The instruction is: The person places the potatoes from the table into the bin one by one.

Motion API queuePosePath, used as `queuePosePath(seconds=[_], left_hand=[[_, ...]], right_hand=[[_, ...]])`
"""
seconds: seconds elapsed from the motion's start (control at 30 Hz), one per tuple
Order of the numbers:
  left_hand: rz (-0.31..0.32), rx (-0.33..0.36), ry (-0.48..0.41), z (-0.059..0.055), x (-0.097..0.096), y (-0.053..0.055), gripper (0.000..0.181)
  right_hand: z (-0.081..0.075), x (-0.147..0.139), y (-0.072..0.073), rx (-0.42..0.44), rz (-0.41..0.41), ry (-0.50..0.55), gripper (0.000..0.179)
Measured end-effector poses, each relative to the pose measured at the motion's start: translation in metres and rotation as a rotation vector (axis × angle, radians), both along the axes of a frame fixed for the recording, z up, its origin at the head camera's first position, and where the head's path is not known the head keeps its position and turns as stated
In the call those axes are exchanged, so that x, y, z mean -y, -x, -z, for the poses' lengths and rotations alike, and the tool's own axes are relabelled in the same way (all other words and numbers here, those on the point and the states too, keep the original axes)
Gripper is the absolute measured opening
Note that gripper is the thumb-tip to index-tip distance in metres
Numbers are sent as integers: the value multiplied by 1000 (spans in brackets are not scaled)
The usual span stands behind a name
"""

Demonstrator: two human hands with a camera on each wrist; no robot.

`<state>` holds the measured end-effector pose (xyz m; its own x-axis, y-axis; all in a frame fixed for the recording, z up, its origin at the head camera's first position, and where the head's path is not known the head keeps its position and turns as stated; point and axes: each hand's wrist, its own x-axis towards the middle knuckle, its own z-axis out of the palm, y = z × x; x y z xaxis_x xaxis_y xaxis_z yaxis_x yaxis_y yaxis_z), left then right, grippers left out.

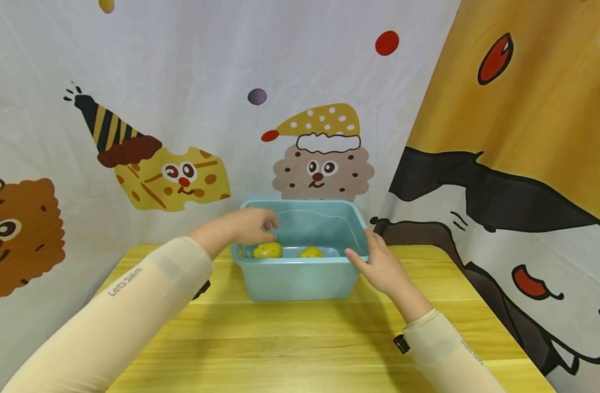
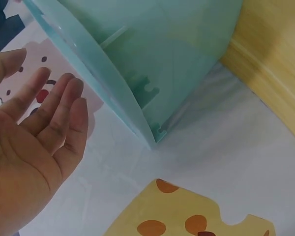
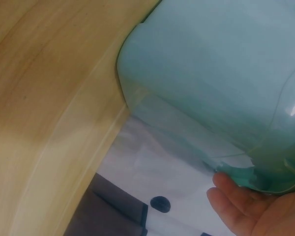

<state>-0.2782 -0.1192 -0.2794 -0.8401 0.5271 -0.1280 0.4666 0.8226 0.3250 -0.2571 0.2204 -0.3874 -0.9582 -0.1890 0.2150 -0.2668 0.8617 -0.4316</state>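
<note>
A light blue plastic tub [image 1: 302,279] stands upright on the table. Two yellow potatoes lie inside it, one potato [image 1: 267,250] at the left and another potato [image 1: 310,252] nearer the middle, partly hidden by the front wall. Over the tub's left side hovers my left hand [image 1: 248,225], above the left potato, its fingers loosely bent and holding nothing. In the left wrist view, that palm and its fingers show beside the tub's rim [image 2: 96,73]. My right hand [image 1: 382,266] holds the tub's right rim, thumb at the front corner and fingers along the outside.
The tub sits near the back of the wooden table [image 1: 300,344]. Right behind it hangs a white curtain [image 1: 191,71] with cartoon prints, and an orange printed curtain [image 1: 550,98] hangs at the right.
</note>
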Motion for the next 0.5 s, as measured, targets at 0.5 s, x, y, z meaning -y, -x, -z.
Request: queuePosePath(seconds=[0.5], left_hand=[[12, -41, -59, 8, 8, -11, 34]], right_hand=[[0, 0, -1, 4, -5, 11, 95]])
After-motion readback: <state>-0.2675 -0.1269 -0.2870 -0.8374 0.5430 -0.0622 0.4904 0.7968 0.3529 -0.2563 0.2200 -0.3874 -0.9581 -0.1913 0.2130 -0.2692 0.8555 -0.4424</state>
